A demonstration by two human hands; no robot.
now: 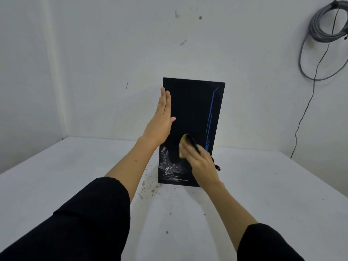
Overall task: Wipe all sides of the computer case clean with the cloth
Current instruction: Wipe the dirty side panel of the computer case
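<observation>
Right hand — fingers press cloth on case | left hand — fingers straight, flat against case

The right hand is motion-blurred at frame centre, hiding most of the cloth. The cable coil is cut off upper right.

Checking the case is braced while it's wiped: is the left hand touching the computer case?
Touching. The head view shows the left hand flat, fingers straight, against the left edge of the upright computer case, with no gap visible.
</observation>
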